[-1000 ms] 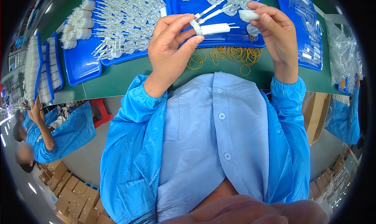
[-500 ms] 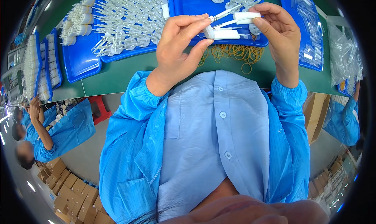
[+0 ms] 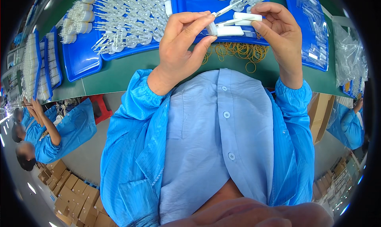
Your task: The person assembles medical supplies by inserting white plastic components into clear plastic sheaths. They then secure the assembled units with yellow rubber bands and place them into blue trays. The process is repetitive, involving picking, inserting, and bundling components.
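Note:
My left hand (image 3: 180,42) pinches a small translucent base (image 3: 211,29) between thumb and fingers. Several thin pale rods fan out from that base toward the right, and a thick white sleeve (image 3: 231,31) lies along the lowest one. Between thumb and forefinger, my right hand (image 3: 282,34) grips a second white tube (image 3: 248,17). A thin rod (image 3: 236,21) passes across or into this tube; I cannot tell which. Both hands are above the front edge of the middle blue tray (image 3: 198,7).
Yellow rubber bands (image 3: 243,51) lie on the green table (image 3: 119,74). At left, a blue tray (image 3: 137,49) holds many rod clusters; another (image 3: 85,70) carries white rolls. Clear parts fill the right tray (image 3: 315,62), beside plastic bags (image 3: 347,56). Co-workers sit at both sides.
My right hand has moved slightly left with the white tube, closer to the base. My left hand stays nearly in place, the base turned a little. The co-worker at left has shifted their hands.

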`<state>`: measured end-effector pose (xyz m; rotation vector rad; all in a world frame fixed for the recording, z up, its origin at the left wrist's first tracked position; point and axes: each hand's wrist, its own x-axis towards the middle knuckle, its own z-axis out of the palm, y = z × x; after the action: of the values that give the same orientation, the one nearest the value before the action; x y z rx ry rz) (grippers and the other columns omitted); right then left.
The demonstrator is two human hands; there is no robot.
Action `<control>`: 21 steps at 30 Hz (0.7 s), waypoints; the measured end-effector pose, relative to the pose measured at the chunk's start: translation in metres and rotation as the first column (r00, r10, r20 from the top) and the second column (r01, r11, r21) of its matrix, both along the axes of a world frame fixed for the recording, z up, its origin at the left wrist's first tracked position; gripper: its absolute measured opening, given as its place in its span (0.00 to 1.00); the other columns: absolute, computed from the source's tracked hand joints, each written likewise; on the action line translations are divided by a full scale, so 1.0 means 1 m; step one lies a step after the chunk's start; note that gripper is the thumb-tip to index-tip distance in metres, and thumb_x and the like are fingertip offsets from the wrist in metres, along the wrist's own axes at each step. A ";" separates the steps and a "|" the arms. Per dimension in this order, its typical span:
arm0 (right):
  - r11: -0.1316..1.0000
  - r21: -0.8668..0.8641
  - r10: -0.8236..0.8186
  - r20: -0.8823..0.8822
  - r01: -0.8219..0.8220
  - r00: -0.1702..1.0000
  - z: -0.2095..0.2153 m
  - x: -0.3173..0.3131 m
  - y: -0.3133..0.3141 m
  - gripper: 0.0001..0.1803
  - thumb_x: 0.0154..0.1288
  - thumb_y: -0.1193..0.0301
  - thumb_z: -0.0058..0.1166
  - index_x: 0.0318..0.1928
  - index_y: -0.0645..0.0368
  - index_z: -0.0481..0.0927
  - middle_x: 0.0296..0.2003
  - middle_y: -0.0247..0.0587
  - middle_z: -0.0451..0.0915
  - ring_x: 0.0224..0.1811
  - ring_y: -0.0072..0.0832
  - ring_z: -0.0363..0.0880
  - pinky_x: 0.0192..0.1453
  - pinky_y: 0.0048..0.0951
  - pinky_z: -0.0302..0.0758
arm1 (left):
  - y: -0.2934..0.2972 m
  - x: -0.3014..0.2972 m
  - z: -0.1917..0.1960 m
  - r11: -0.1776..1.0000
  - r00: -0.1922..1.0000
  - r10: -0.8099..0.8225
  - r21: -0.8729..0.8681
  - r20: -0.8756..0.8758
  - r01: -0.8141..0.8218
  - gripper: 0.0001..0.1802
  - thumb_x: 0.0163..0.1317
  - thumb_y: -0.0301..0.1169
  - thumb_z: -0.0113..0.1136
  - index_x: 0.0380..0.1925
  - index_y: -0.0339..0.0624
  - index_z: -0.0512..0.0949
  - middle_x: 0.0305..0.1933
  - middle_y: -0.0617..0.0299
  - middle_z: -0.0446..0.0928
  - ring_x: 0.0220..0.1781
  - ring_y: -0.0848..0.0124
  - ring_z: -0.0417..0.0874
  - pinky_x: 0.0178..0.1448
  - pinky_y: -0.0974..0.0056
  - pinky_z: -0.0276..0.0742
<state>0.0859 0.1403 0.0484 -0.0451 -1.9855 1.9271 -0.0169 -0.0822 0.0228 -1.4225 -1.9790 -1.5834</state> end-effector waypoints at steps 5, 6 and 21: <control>0.994 -0.086 0.069 0.043 -0.065 0.997 -0.002 0.002 0.009 0.17 0.63 0.81 0.60 0.53 0.66 0.76 0.47 0.45 0.81 0.53 0.28 0.80 0.59 0.26 0.76 | 0.000 0.001 0.001 0.999 1.000 0.013 -0.035 0.013 -0.013 0.26 0.49 0.18 0.72 0.52 0.39 0.81 0.51 0.53 0.78 0.51 0.63 0.80 0.52 0.66 0.78; 0.993 -0.100 0.068 0.041 -0.064 0.997 -0.004 0.002 0.011 0.17 0.63 0.81 0.60 0.53 0.66 0.76 0.47 0.45 0.81 0.53 0.28 0.80 0.59 0.26 0.76 | 0.000 0.001 0.001 0.999 1.000 0.014 -0.044 0.021 -0.013 0.26 0.49 0.18 0.72 0.52 0.39 0.81 0.51 0.53 0.78 0.51 0.63 0.80 0.52 0.66 0.78; 0.990 -0.054 0.128 -0.064 -0.132 0.990 -0.004 0.002 0.005 0.13 0.63 0.79 0.61 0.49 0.64 0.83 0.49 0.42 0.80 0.52 0.29 0.80 0.59 0.27 0.77 | -0.002 0.003 0.007 0.994 0.989 -0.033 -0.095 0.143 0.047 0.25 0.50 0.19 0.71 0.52 0.38 0.81 0.50 0.55 0.76 0.52 0.65 0.80 0.51 0.66 0.78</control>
<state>0.0882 0.1449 0.0440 0.1288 -1.9368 2.0414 -0.0136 -0.0841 0.0294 -1.4306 -2.1484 -1.6685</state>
